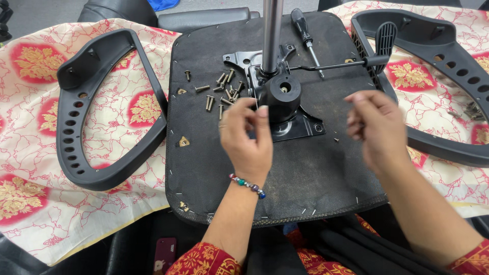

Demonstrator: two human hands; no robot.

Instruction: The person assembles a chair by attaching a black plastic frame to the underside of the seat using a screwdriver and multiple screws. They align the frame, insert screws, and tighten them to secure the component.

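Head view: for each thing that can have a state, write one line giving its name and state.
Seat base: upside down.
Left armrest: detached, lying flat.
Right armrest: detached, lying flat.
Screws: loose, scattered.
Screwdriver: lying unused.
Left hand: fingers pinched.
Right hand: fingers curled.

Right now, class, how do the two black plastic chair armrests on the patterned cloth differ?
The left black plastic armrest lies whole in view; the right black plastic armrest runs off the frame. The left one lies clear of the upturned seat's lever paddle; the right one's opening frames it. Both are perforated loops.
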